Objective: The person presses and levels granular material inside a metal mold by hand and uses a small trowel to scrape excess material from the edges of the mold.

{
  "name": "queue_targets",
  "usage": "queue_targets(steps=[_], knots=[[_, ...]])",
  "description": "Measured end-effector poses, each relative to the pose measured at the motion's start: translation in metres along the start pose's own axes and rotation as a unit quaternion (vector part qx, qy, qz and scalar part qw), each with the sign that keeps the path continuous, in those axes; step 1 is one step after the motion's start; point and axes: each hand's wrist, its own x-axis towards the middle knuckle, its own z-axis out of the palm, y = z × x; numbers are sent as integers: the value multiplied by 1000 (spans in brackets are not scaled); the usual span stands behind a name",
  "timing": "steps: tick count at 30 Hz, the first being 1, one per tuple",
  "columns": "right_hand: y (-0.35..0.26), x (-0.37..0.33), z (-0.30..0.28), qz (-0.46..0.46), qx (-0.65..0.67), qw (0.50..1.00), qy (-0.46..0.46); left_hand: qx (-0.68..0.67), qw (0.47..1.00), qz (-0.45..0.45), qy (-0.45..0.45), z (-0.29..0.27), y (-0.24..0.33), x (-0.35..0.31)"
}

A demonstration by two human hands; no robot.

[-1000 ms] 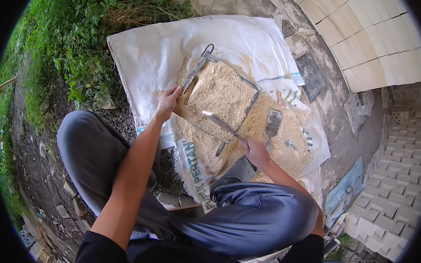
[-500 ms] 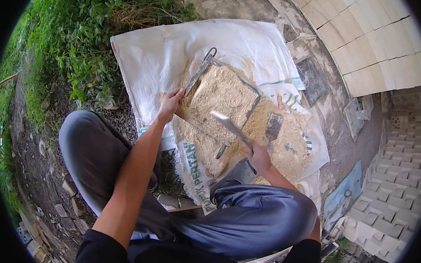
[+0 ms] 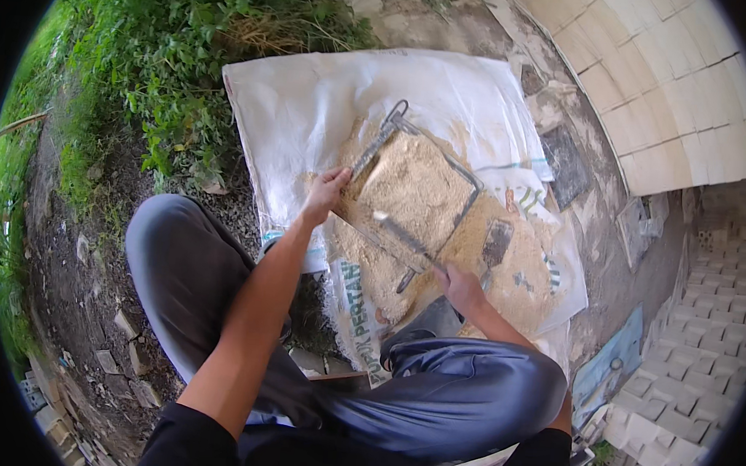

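Observation:
A square metal mould frame with loop handles lies on a white woven sack, heaped with pale, damp-looking sandy powder. My left hand is closed around its left side bar, thumb on top. In my right hand is a long flat metal blade, gripped at its near end. It slants up and left over the near part of the powder, its pale tip toward the middle of the mould. Whether the blade presses on the near bar or hovers above it, I cannot tell.
Loose powder is spread over the sack, with a small dark rectangular plate on it. Green weeds grow at the left. A dark flat slab, stacked pale tiles and patterned blocks stand at the right.
The whole view has shifted, so the scene sits slightly lower and further right. Relative to the mould, the blade and my right hand have moved a little left. My left hand keeps its hold.

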Motion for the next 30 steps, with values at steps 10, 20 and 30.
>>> queue_targets(steps=[10, 20, 30], knots=[[-63, 12, -27, -18, 100, 994, 44, 1, 999, 11, 31, -4, 3, 0], [-42, 18, -16, 8, -12, 996, -85, 34, 999, 30, 28, -1, -5, 2], [-37, 45, 11, -30, -71, 995, -60, -102, 993, -48, -38, -5, 11, 2]])
